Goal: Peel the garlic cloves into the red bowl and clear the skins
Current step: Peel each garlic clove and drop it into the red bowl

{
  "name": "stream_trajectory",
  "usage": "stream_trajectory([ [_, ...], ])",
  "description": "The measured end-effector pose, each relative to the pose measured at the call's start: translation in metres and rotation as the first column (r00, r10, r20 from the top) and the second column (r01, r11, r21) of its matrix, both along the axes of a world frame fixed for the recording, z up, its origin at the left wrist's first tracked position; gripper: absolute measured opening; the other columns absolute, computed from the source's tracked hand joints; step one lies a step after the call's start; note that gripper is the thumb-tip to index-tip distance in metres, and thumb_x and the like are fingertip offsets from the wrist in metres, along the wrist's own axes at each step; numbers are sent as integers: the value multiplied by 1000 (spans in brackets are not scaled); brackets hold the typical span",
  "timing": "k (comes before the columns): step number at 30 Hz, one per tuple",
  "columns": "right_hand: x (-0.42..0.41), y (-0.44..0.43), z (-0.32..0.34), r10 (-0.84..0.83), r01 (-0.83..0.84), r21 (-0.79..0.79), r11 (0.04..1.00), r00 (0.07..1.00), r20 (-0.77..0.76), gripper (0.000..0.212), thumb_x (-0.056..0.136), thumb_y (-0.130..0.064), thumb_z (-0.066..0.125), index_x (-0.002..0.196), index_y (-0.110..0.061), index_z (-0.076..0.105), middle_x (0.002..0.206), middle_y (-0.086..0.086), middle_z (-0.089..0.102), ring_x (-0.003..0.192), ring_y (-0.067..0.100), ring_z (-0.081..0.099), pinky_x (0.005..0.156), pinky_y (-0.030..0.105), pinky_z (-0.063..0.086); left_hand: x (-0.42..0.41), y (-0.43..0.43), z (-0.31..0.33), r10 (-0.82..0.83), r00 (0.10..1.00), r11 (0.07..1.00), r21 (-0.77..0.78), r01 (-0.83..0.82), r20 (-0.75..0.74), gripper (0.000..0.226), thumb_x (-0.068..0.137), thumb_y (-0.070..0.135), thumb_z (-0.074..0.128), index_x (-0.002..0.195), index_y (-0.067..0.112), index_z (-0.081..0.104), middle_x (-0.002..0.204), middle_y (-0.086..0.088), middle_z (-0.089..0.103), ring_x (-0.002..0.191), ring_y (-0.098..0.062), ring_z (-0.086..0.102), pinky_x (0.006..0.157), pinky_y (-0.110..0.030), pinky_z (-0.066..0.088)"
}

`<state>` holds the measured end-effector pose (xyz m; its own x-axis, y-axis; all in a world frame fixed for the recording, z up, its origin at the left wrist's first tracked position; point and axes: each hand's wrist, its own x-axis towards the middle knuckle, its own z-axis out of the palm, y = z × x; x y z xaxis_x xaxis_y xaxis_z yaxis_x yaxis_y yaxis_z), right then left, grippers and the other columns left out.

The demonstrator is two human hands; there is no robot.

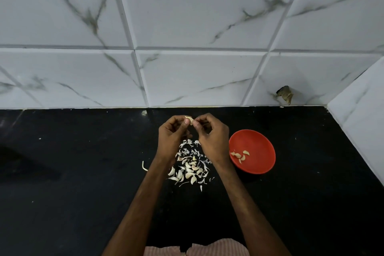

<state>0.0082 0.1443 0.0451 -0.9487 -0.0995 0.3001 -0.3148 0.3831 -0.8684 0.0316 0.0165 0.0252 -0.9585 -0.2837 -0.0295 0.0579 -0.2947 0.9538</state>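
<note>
Above a pile of garlic cloves and skins [190,166] left of the red bowl [252,151], left hand [173,131] and right hand [209,133] pinch one garlic clove [189,118] between fingertips — small, light, firm, its papery skin likely best caught at the tip.

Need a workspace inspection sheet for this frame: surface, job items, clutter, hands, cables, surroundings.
Surface: black stone countertop, dotted with small pale specks.
Job's things: round red plastic bowl at right holds a few peeled cloves; mixed pile of garlic cloves and papery skins lies between the forearms.
Clutter: one stray curved skin strip left of the pile.
Hands: left hand and right hand raised above the pile, sharing a fingertip grip on one garlic clove.
Cables: nothing seen.
Surroundings: white marble-veined wall tiles behind and at right; chipped hole in a tile near the corner.
</note>
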Motion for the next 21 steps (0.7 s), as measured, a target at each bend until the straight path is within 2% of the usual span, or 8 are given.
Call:
stream_trajectory([
  [4, 1, 3, 1, 22, -12, 123, 992, 997, -77, 2, 94, -16, 70, 93, -14, 69, 86, -10, 68, 79, 3, 65, 70, 27, 56, 0, -1, -1, -27, 1000, 999, -31, 27, -14, 20, 95, 8, 64, 113, 2, 68, 94, -5, 70, 70, -14, 59, 72, -40, 56],
  [8, 0, 3, 1, 44, -17, 223, 975, 992, -120, 4, 98, -18, 64, 98, -15, 65, 87, -12, 64, 77, 2, 63, 65, 28, 56, 0, -1, -2, -31, 1000, 999, -41, 31, 2, 15, 97, 7, 61, 109, 5, 70, 88, -2, 71, 65, -11, 58, 70, -41, 58],
  [12, -2, 3, 3, 32, -13, 174, 985, 994, -107, 6, 100, -17, 60, 100, -12, 63, 88, -10, 65, 78, 4, 63, 69, 30, 56, 0, -4, -3, -34, 999, 999, -11, 34, 35, 18, 97, 10, 62, 111, 2, 68, 86, -3, 69, 69, -13, 60, 68, -39, 60],
  [15, -4, 4, 4, 50, -47, 65, 997, 998, -49, 7, 99, -12, 62, 103, -8, 65, 91, -5, 69, 81, 5, 65, 74, 26, 56, 1, -4, -1, -31, 999, 998, 54, 29, 45, 22, 93, 17, 64, 111, 4, 68, 84, -2, 67, 69, -12, 60, 65, -35, 59],
  [17, -3, 5, 4, 87, -86, 61, 994, 996, -10, 8, 96, -10, 65, 104, -11, 67, 93, -8, 69, 85, 2, 66, 77, 19, 54, 1, -4, 0, -33, 998, 994, 110, 27, 54, 25, 88, 22, 67, 107, 5, 68, 81, -1, 66, 70, -12, 59, 63, -32, 58],
  [21, -1, 4, 2, 126, -127, 57, 990, 992, 18, 6, 93, -8, 68, 95, -11, 72, 84, -9, 69, 79, 1, 66, 71, 12, 51, 1, -2, 1, -25, 998, 989, 147, 18, 51, 24, 87, 23, 67, 99, 2, 63, 78, -4, 64, 71, -18, 56, 57, -28, 54],
])
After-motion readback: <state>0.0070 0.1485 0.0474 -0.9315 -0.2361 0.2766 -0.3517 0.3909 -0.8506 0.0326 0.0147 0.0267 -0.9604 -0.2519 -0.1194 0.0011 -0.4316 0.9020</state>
